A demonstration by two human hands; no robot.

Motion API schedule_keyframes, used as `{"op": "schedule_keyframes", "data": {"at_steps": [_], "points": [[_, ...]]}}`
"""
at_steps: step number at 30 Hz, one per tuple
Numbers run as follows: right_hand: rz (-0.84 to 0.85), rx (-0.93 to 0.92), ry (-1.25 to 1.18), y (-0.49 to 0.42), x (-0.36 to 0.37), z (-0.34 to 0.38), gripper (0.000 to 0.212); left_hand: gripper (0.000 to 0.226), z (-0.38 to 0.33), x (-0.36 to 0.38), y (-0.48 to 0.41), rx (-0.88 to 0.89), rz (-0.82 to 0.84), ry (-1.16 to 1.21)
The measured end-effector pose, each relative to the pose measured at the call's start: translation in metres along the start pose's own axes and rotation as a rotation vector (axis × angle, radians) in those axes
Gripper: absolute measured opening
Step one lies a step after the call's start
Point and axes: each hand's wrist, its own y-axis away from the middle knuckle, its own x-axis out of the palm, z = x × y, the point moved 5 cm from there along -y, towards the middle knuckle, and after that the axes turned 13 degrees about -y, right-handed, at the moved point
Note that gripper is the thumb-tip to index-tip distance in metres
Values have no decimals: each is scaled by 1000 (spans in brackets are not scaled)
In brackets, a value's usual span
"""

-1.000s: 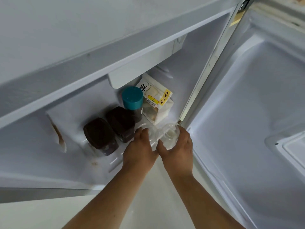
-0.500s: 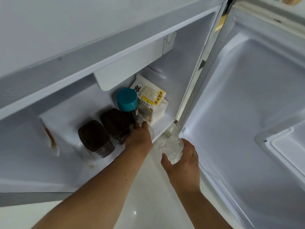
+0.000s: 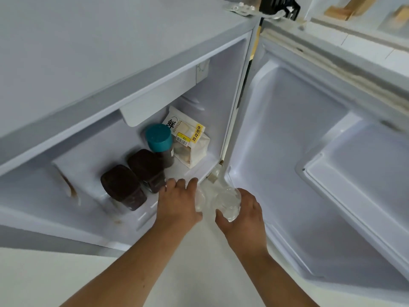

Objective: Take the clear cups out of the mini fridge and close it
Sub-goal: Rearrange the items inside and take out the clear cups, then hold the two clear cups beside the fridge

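On the mini fridge (image 3: 124, 69) floor stand two dark-lidded jars (image 3: 124, 187) and a teal-capped bottle (image 3: 159, 140), with a bread bag (image 3: 190, 142) behind. At the front edge the left hand (image 3: 178, 202) curls around a clear cup (image 3: 200, 199), though blur hides the grip. Just beside it, outside the opening, the right hand (image 3: 242, 214) wraps a second clear cup (image 3: 228, 202), with the open door (image 3: 309, 162) to the right.
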Motion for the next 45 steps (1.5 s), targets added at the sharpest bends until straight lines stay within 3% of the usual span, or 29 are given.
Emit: {"op": "schedule_keyframes", "data": {"at_steps": [6,28,45], "points": [[20,10,24,25,-33,8,73,97,-3,-18,37,69,120,183],[150,-59,27,148,-131,51,72,95,-24,-88,201,48,81,224],[201,-130,54,190,-126,99,74,99,23,-93,272,23,19,302]]}}
